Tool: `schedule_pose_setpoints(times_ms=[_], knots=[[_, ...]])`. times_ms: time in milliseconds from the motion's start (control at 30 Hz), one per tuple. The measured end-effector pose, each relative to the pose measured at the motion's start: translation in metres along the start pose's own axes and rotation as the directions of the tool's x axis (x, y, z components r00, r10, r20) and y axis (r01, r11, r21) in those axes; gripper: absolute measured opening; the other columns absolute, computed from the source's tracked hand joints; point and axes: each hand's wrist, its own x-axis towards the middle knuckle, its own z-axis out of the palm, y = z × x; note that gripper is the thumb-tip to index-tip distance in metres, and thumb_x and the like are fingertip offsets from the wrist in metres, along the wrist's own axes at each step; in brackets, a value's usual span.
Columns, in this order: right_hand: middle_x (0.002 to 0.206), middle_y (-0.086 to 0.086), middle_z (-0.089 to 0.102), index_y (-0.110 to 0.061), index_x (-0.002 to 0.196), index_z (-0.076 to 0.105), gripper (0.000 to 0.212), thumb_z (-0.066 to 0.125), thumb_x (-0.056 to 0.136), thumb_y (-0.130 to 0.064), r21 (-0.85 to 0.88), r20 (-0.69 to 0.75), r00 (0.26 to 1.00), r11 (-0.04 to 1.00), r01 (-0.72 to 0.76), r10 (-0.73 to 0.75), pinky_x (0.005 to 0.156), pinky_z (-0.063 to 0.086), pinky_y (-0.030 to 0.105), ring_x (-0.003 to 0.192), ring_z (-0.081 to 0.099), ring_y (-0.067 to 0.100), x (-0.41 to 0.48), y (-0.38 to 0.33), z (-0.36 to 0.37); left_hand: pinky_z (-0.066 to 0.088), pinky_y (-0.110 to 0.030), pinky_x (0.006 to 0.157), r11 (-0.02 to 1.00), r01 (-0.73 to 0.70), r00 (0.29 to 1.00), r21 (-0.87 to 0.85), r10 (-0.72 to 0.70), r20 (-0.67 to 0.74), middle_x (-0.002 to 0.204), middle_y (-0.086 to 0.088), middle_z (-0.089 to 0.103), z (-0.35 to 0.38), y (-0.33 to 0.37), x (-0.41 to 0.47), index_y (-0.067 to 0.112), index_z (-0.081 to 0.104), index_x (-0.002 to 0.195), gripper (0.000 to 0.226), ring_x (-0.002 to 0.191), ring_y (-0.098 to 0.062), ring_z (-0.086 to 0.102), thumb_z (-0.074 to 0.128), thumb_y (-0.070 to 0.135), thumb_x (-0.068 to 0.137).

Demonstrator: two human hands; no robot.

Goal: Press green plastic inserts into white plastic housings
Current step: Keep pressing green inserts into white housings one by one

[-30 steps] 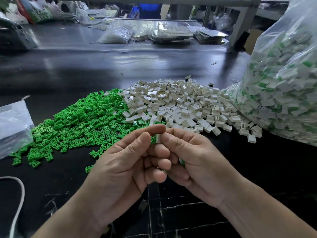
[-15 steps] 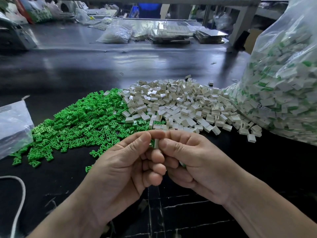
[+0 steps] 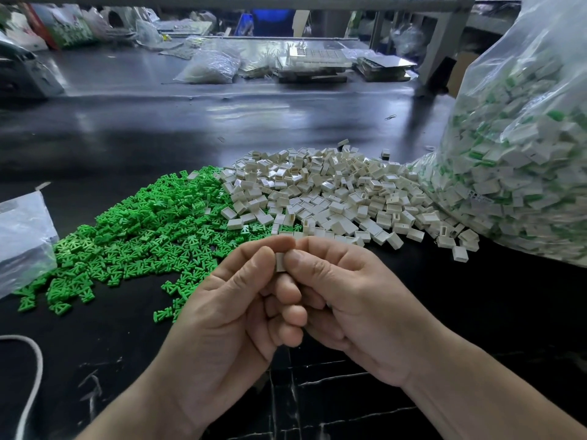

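A bulging bag point(image 3: 524, 154) of white-and-green parts stands at the worktop's point(image 3: 190, 122) right edge, a smaller bag point(image 3: 22, 236) at its left edge, and a cord point(image 3: 31, 376) in the near left corner. The curled fingers of the left hand point(image 3: 222, 315) and right hand point(image 3: 359, 309) pinch one housing point(image 3: 280, 261) at its sides. Behind lie two heaps, inserts point(image 3: 143, 236) and housings point(image 3: 333, 192), too many to count.

My left hand point(image 3: 228, 315) and right hand point(image 3: 359, 312) meet at the housing point(image 3: 280, 262), thumbs pinching it from either side, remaining fingers curled below it.
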Motion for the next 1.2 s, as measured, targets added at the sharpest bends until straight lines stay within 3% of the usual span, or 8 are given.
schedule_pose_setpoints(times_ms=[233,400,600,733,833,967,1100,1200], knots=[[0.062,-0.002,0.048,0.002,0.111,0.060,0.038,0.059,0.093,-0.031,-0.028,-0.016,1.000,0.999,-0.020,0.020,0.033,0.025,0.017,0.041,0.034,0.006,0.002,0.004,-0.003,0.051,-0.022,0.040,0.998,-0.027,0.999,0.065,0.029,-0.036,0.059,-0.009,0.066,0.003,0.003,-0.001,0.011,0.075,0.094,0.031,0.047,-0.017,0.066,0.085,0.022,0.067],[0.060,-0.002,0.049,-0.013,0.093,0.067,0.019,0.058,0.094,-0.030,-0.015,-0.022,1.000,1.000,0.003,-0.004,0.033,0.025,0.017,0.040,0.034,0.007,0.002,0.006,0.001,0.047,-0.020,0.035,0.992,-0.046,0.990,0.116,0.061,-0.129,0.052,-0.007,0.061,0.009,0.002,-0.001,0.014,0.077,0.085,0.018,0.040,-0.015,0.060,0.065,0.019,0.073],[0.059,-0.002,0.049,-0.011,0.091,0.062,0.021,0.056,0.096,-0.030,0.007,-0.021,1.000,1.000,-0.009,0.010,0.034,0.025,0.018,0.038,0.036,0.006,0.004,0.007,-0.002,0.053,-0.025,0.045,0.986,-0.048,0.999,0.157,0.050,-0.012,0.067,-0.012,0.067,-0.001,0.006,-0.001,0.008,0.071,0.105,0.028,0.054,-0.020,0.067,0.069,0.022,0.081],[0.058,0.001,0.048,-0.015,0.075,0.056,0.017,0.054,0.090,-0.024,0.124,0.018,0.998,0.991,0.053,-0.056,0.034,0.030,0.019,0.038,0.039,0.008,0.006,0.002,-0.009,0.050,-0.027,0.044,0.934,-0.079,0.986,0.348,0.124,-0.111,0.065,-0.012,0.064,-0.008,0.016,0.000,0.011,0.071,0.102,0.020,0.050,-0.022,0.062,0.066,0.026,0.089],[0.070,0.004,0.056,-0.016,0.076,0.057,0.009,0.059,0.078,-0.025,0.349,0.009,0.990,0.928,0.129,-0.141,0.035,0.035,0.017,0.046,0.046,0.010,0.007,-0.009,-0.022,0.050,-0.025,0.046,0.713,-0.053,0.925,0.700,0.298,-0.234,0.065,-0.008,0.066,-0.015,0.020,-0.001,0.023,0.073,0.092,0.016,0.053,-0.022,0.061,0.062,0.031,0.084],[0.072,0.004,0.057,-0.016,0.070,0.060,0.017,0.067,0.079,-0.030,0.305,-0.118,0.993,0.950,0.064,-0.029,0.032,0.033,0.017,0.047,0.044,0.011,0.010,-0.010,-0.031,0.051,-0.016,0.057,0.060,0.012,0.914,0.998,0.404,-0.035,0.077,0.014,0.067,-0.018,0.013,-0.005,0.037,0.069,0.091,0.028,0.069,-0.004,0.063,0.053,0.057,0.079],[0.069,-0.003,0.060,-0.024,0.077,0.069,0.014,0.071,0.089,-0.031,-0.313,-0.211,0.977,0.947,-0.071,0.003,0.034,0.035,0.019,0.046,0.047,0.009,0.008,-0.007,-0.030,0.045,-0.025,0.063,-0.416,0.016,0.946,0.909,0.300,0.120,0.087,0.018,0.054,-0.017,-0.001,-0.003,0.036,0.066,0.099,0.038,0.075,-0.003,0.053,0.053,0.066,0.078],[0.069,-0.017,0.065,-0.031,0.091,0.072,0.014,0.071,0.087,-0.044,-0.793,-0.240,0.964,0.595,-0.129,-0.111,0.050,0.045,0.016,0.057,0.058,-0.001,0.007,0.001,-0.026,0.039,-0.028,0.057,-0.527,-0.021,0.948,0.850,0.260,0.185,0.079,0.010,0.050,-0.018,-0.004,0.001,0.028,0.068,0.089,0.026,0.072,-0.014,0.051,0.070,0.050,0.075]])
